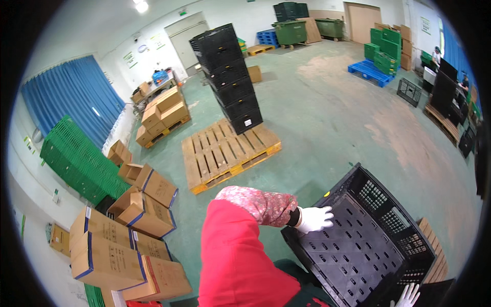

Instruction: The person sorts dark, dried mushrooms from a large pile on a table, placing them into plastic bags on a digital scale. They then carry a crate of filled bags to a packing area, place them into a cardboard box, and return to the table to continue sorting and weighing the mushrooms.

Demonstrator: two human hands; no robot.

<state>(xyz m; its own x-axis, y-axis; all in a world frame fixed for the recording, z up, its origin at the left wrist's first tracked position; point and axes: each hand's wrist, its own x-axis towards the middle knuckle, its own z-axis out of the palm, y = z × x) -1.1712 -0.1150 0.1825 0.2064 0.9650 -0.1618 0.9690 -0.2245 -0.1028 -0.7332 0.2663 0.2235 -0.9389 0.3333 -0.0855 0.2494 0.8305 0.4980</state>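
A black plastic crate [353, 245] with slotted floor and perforated walls lies before me, its open top towards me. My left hand [315, 219], in a white glove with a floral sleeve above it, is at the crate's upper left edge, fingers spread over the inside. My right hand [407, 295], also white-gloved, is at the crate's lower right corner near the picture's bottom edge, partly cut off. Whether either hand grips the crate cannot be told for certain. A tall stack of black crates [234, 86] stands on a wooden pallet [215, 153] ahead.
Cardboard boxes [111, 257] and stacked green crates [82, 161] line the left wall. Another wooden pallet [435, 249] lies beyond the crate at right. A blue pallet [370, 73] with green crates is farther off. People [436, 57] are at the far right.
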